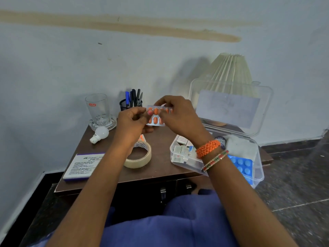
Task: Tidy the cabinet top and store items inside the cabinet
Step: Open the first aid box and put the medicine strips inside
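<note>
Above the brown cabinet top, both hands hold a silver blister strip of orange tablets. My left hand grips its left edge and my right hand pinches its top and right side. To the right stands an open clear plastic box with its lid raised; inside lie small medicine packets, a blue tablet strip and white cotton.
On the cabinet top sit a roll of tape, a stamp pad box, a white bulb, a glass on a glass dish, a mesh pen holder and a pleated lamp. The cabinet door handles are below the front edge.
</note>
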Tool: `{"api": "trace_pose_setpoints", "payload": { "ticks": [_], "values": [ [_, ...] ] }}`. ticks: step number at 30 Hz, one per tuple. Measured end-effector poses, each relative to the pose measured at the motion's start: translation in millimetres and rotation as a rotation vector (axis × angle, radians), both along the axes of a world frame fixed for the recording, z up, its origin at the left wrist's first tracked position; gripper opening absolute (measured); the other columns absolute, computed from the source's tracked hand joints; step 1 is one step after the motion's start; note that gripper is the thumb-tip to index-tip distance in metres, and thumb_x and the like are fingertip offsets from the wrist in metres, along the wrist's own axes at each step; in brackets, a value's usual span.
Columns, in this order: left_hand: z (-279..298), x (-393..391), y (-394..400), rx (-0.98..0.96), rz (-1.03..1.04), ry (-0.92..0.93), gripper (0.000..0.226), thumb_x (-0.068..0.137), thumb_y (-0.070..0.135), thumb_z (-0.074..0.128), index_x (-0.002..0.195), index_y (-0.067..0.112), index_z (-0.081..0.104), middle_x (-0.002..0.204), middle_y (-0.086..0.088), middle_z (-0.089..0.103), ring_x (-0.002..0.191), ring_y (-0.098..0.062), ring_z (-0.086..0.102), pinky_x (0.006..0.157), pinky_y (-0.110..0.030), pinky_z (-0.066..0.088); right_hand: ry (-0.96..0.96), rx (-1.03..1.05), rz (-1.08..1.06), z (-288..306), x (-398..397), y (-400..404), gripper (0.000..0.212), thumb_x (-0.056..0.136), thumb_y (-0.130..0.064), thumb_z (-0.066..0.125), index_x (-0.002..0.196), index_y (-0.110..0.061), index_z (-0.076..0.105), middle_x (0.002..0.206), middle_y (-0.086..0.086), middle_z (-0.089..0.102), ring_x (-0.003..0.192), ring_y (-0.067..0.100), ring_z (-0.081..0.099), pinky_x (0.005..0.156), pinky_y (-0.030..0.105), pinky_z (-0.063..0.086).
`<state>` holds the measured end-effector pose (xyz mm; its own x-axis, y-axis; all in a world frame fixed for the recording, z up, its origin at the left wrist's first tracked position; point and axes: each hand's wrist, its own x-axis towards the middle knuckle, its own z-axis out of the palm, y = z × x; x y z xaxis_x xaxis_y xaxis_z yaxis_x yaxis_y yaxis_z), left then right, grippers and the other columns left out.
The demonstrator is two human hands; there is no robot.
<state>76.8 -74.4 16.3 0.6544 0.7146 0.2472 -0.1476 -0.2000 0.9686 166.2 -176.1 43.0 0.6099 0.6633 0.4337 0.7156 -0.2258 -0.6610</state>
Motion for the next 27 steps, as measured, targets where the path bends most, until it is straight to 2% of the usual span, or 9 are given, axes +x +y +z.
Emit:
{"api": "trace_pose_setpoints", "payload": {
  "ticks": [4, 9, 12, 15, 17, 19, 22, 24, 27],
  "values": [
    [-2, 7, -13, 0.009, -0.076, 0.044, 0.010, 0.090, 0.022, 0.058, 0.092, 0.015, 0.066, 0.076, -0.003, 0.066, 0.055, -0.006, 0.061, 0.049, -0.020, 0.055, 0.008, 0.064, -0.069, -3, 6, -31, 0.015, 0.083, -0.015, 0.064, 0.093, -0.020, 0.073, 0.082, -0.003, 0.067, 0.077, 0.010, 0.064, 0.071, 0.030, 0.055],
    [-9, 19, -31, 0.142, -0.120, 0.158, 0.008, 0.091, 0.020, 0.058, 0.095, 0.017, 0.064, 0.080, -0.001, 0.065, 0.061, -0.008, 0.055, 0.046, -0.021, 0.051, 0.060, 0.088, -0.169, -8, 27, -74, 0.015, 0.084, -0.011, 0.066, 0.095, -0.020, 0.070, 0.078, -0.003, 0.063, 0.069, 0.005, 0.059, 0.058, 0.012, 0.048],
    [-17, 29, -47, 0.290, -0.198, 0.213, 0.009, 0.088, 0.020, 0.063, 0.084, 0.028, 0.064, 0.083, 0.000, 0.065, 0.069, -0.013, 0.058, 0.057, -0.031, 0.052, 0.067, 0.067, -0.207, -13, 37, -104, 0.014, 0.083, -0.007, 0.068, 0.093, -0.016, 0.071, 0.074, -0.001, 0.064, 0.066, 0.005, 0.060, 0.056, 0.007, 0.045],
    [-20, 37, -64, 0.429, -0.258, 0.231, 0.006, 0.085, 0.023, 0.066, 0.086, 0.029, 0.066, 0.080, 0.011, 0.064, 0.074, -0.013, 0.059, 0.069, -0.036, 0.053, 0.063, -0.022, -0.286, -25, 44, -134, 0.015, 0.082, -0.010, 0.069, 0.092, -0.021, 0.072, 0.077, -0.004, 0.067, 0.076, 0.010, 0.064, 0.068, 0.019, 0.052],
    [-20, 41, -70, 0.471, -0.272, 0.226, 0.006, 0.085, 0.024, 0.066, 0.084, 0.030, 0.066, 0.079, 0.014, 0.064, 0.071, -0.015, 0.060, 0.067, -0.036, 0.053, 0.075, -0.074, -0.342, -36, 46, -153, 0.019, 0.080, -0.017, 0.072, 0.094, -0.029, 0.070, 0.082, -0.005, 0.069, 0.081, 0.012, 0.067, 0.080, 0.037, 0.055],
    [-21, 45, -73, 0.508, -0.290, 0.232, 0.006, 0.085, 0.026, 0.065, 0.082, 0.031, 0.066, 0.081, 0.013, 0.065, 0.068, -0.019, 0.060, 0.064, -0.037, 0.054, 0.111, -0.104, -0.383, -46, 46, -165, 0.023, 0.078, -0.021, 0.075, 0.089, -0.036, 0.063, 0.083, -0.006, 0.070, 0.083, 0.013, 0.068, 0.084, 0.046, 0.054],
    [-26, 50, -77, 0.540, -0.307, 0.258, 0.004, 0.086, 0.027, 0.065, 0.085, 0.026, 0.069, 0.086, 0.009, 0.067, 0.069, -0.024, 0.063, 0.064, -0.040, 0.055, 0.138, -0.172, -0.388, -59, 45, -174, 0.020, 0.076, -0.024, 0.076, 0.074, -0.036, 0.059, 0.080, -0.012, 0.069, 0.083, 0.011, 0.068, 0.086, 0.050, 0.052],
    [-30, 52, -79, 0.562, -0.320, 0.279, 0.006, 0.086, 0.030, 0.064, 0.086, 0.026, 0.069, 0.089, 0.008, 0.068, 0.066, -0.017, 0.061, 0.065, -0.040, 0.055, 0.106, -0.215, -0.387, -65, 45, -175, 0.018, 0.077, -0.027, 0.075, 0.069, -0.034, 0.060, 0.078, -0.014, 0.068, 0.083, 0.008, 0.066, 0.089, 0.049, 0.049],
    [-34, 55, -79, 0.584, -0.330, 0.304, 0.009, 0.088, 0.031, 0.060, 0.088, 0.027, 0.069, 0.090, 0.011, 0.067, 0.063, -0.009, 0.057, 0.065, -0.039, 0.056, 0.035, -0.239, -0.417, -71, 48, -175, 0.016, 0.081, -0.030, 0.072, 0.068, -0.032, 0.062, 0.074, -0.018, 0.064, 0.086, 0.004, 0.060, 0.095, 0.039, 0.036]
  ]
}}
